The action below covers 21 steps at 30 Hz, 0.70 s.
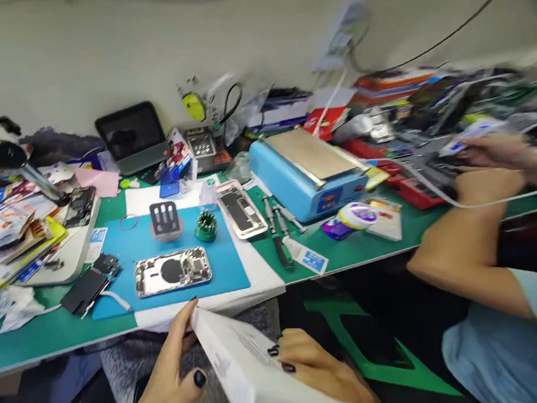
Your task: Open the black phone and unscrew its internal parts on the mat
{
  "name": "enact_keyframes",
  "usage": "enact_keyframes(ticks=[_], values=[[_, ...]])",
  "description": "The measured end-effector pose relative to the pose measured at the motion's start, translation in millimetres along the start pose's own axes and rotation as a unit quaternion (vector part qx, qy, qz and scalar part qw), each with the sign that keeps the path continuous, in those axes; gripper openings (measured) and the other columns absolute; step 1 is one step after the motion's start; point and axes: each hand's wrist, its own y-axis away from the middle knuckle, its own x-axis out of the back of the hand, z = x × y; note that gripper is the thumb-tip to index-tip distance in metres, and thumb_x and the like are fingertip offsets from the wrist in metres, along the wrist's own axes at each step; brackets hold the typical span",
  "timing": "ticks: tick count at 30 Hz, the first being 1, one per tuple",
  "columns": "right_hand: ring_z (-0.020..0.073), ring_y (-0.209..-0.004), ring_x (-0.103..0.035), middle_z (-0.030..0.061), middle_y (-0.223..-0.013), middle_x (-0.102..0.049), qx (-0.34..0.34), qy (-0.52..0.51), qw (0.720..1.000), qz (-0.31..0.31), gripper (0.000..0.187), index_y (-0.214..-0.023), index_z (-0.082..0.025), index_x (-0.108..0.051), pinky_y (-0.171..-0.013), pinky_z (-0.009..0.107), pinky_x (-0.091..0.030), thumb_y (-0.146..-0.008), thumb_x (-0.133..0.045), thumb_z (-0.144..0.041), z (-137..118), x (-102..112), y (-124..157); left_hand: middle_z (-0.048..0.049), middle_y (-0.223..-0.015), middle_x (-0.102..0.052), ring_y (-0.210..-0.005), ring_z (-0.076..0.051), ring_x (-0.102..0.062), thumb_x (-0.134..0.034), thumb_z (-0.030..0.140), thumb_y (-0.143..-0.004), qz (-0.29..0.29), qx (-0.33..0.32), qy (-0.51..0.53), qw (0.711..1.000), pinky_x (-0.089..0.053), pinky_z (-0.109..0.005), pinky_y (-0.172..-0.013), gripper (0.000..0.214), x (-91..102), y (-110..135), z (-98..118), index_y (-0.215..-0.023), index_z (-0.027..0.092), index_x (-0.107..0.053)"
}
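Note:
A white box [246,362] with printing on its faces is tilted above my lap, close to the camera; its near end runs out of view at the bottom. My right hand [320,367] grips it from the right, with dark-nailed fingers curled onto its printed upper face. At the box's far left corner is my left hand [171,372]. Its index fingertip touches that corner, while the thumb stands apart from the box and the other fingers are mostly hidden. Beyond, on a blue mat [229,262], lies an opened phone [173,272] with its inner parts showing.
A co-worker's arm [471,239] reaches over the bench at right. A blue heating machine [304,179], screwdrivers [279,235], a second phone shell [241,209] and a green bit holder [205,225] stand on the bench. Papers and parts [19,232] clutter its left side.

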Motion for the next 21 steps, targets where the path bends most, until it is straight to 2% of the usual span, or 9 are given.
enact_keyframes(ticks=[1,2,5,9,12,15,17,19,21], values=[[0.0205,-0.079,-0.073,0.0042,-0.086,-0.077,0.069,0.026,0.990,-0.119,0.023,-0.098,-0.029,-0.075,-0.080,0.040,-0.061,-0.092,-0.062,-0.046,-7,0,-3,-0.0103,-0.162,-0.029,-0.146,-0.041,-0.028,-0.067,0.077,-0.075,0.031,0.013,0.091,0.995,-0.031,-0.048,-0.118,0.094,-4.9,6,-5,-0.150,0.025,-0.042],[0.0180,-0.080,-0.073,0.0025,-0.087,-0.077,0.149,0.054,0.975,-0.155,0.015,-0.100,-0.029,-0.074,-0.082,0.037,-0.060,-0.093,-0.062,-0.034,-14,-2,-6,-0.0099,-0.162,-0.027,-0.146,-0.041,-0.028,-0.064,0.079,-0.076,0.061,0.018,0.136,0.989,-0.031,-0.048,-0.118,0.092,-7.0,12,-9,-0.148,0.026,-0.043],[0.0137,-0.085,-0.072,-0.0011,-0.086,-0.077,0.301,0.096,0.934,-0.169,0.013,-0.093,-0.026,-0.072,-0.095,0.032,-0.055,-0.090,-0.064,-0.017,-28,-23,-11,-0.0089,-0.161,-0.030,-0.141,-0.038,-0.038,-0.059,0.073,-0.084,0.140,0.036,0.193,0.971,-0.037,-0.047,-0.114,0.076,-2.2,29,-10,-0.144,0.028,-0.045],[0.0125,-0.093,-0.070,-0.0029,-0.086,-0.077,0.360,0.121,0.906,-0.187,0.016,-0.085,-0.026,-0.071,-0.111,0.032,-0.046,-0.092,-0.060,-0.016,-35,-56,-5,-0.0195,-0.137,-0.057,-0.117,-0.038,-0.062,-0.069,0.050,-0.087,0.128,0.099,0.244,0.956,-0.053,-0.047,-0.095,0.070,8.4,53,-3,-0.145,0.020,-0.044],[0.0135,-0.108,-0.066,-0.0010,-0.097,-0.076,0.376,0.122,0.897,-0.199,0.018,-0.090,-0.026,-0.071,-0.119,0.035,-0.038,-0.095,-0.055,-0.020,-32,-67,-4,-0.0177,-0.123,-0.065,-0.101,-0.032,-0.070,-0.071,0.038,-0.088,0.117,0.092,0.253,0.956,-0.057,-0.037,-0.081,0.070,18.1,66,-1,-0.148,0.022,-0.039],[0.0189,-0.130,-0.054,0.0045,-0.124,-0.066,0.329,0.138,0.915,-0.189,0.032,-0.118,-0.027,-0.065,-0.119,0.041,-0.037,-0.090,-0.059,-0.013,-23,-68,-6,-0.0099,-0.124,-0.065,-0.098,-0.025,-0.071,-0.072,0.040,-0.086,0.140,0.030,0.229,0.963,-0.057,-0.031,-0.080,0.078,33.8,78,-5,-0.151,0.034,-0.030],[0.0199,-0.128,-0.057,0.0099,-0.134,-0.059,0.214,0.113,0.954,-0.174,0.055,-0.141,-0.024,-0.048,-0.111,0.039,-0.047,-0.089,-0.054,-0.007,-14,-68,-7,-0.0066,-0.121,-0.067,-0.097,-0.023,-0.069,-0.075,0.041,-0.084,0.153,-0.008,0.198,0.968,-0.056,-0.030,-0.082,0.080,44.7,87,-9,-0.150,0.036,-0.031],[0.0203,-0.113,-0.066,0.0146,-0.133,-0.060,0.087,0.052,0.975,-0.195,0.054,-0.150,-0.020,-0.037,-0.095,0.034,-0.058,-0.096,-0.048,-0.020,-6,-71,-6,-0.0073,-0.111,-0.069,-0.094,-0.022,-0.069,-0.079,0.039,-0.081,0.155,-0.028,0.156,0.975,-0.056,-0.028,-0.081,0.071,52.5,96,-14,-0.143,0.030,-0.046],[0.0231,-0.102,-0.070,0.0153,-0.124,-0.066,0.033,0.027,0.977,-0.211,0.055,-0.145,-0.018,-0.045,-0.083,0.033,-0.062,-0.097,-0.051,-0.043,-1,-76,-5,-0.0086,-0.102,-0.070,-0.092,-0.022,-0.068,-0.082,0.034,-0.079,0.146,-0.035,0.111,0.982,-0.055,-0.026,-0.079,0.055,56.3,100,-18,-0.129,0.022,-0.061]])
